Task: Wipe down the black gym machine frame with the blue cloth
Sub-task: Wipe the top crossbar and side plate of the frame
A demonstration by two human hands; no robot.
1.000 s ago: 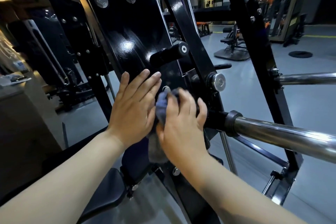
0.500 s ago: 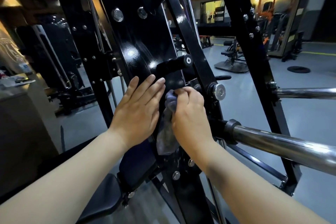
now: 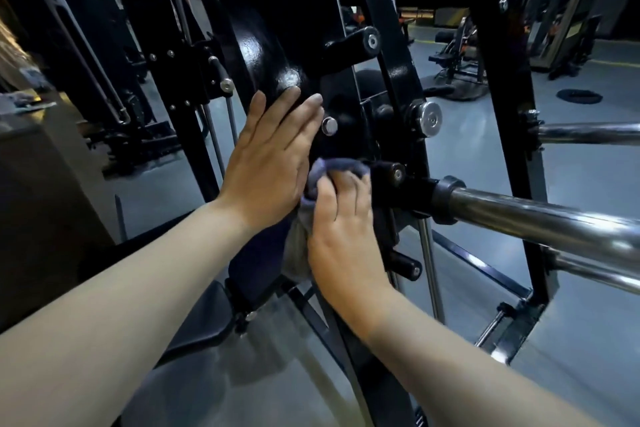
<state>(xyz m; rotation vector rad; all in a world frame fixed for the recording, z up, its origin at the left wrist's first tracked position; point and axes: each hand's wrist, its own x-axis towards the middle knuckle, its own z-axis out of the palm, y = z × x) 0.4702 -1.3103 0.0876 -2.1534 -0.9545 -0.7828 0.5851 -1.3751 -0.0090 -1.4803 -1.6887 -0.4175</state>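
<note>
Black frame [image 3: 277, 10] runs off the top edge, its foot lost under the forearms. Right hand [image 3: 341, 218] covers most of the blue cloth [image 3: 332, 168]; its fingertips blurred. Chrome bar [image 3: 540, 218] cut by the right edge. Far machines [image 3: 460, 59] too dim to identify.

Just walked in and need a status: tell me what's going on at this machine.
A person is wiping the black gym machine frame. The right hand presses a bunched blue cloth against the frame, beside the collar of the chrome bar. The left hand lies flat and open on the glossy panel, just left of a silver bolt, apparently bracing.
</note>
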